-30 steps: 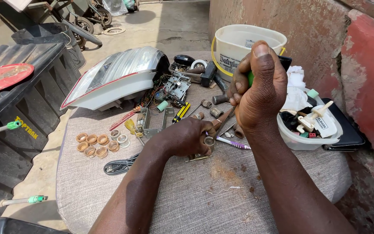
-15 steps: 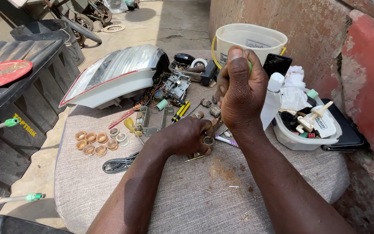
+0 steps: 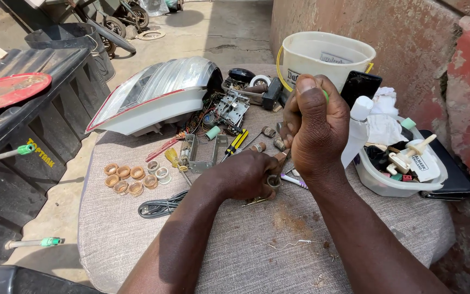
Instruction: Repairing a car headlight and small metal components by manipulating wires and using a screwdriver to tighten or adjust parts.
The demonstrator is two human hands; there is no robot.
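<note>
On a cloth-covered table (image 3: 137, 239), a person's left hand (image 3: 243, 175) pins a small metal ring fitting (image 3: 273, 181) against the fabric, fingers curled around it. Just above, the right hand (image 3: 314, 128) is fisted tight around a green-handled tool (image 3: 325, 95) that points down at the fitting. Left of the hands lie brass rings (image 3: 129, 179) and a black cable (image 3: 159, 207); beyond them, a car tail lamp (image 3: 153, 95) and a white bucket (image 3: 322, 62).
</note>
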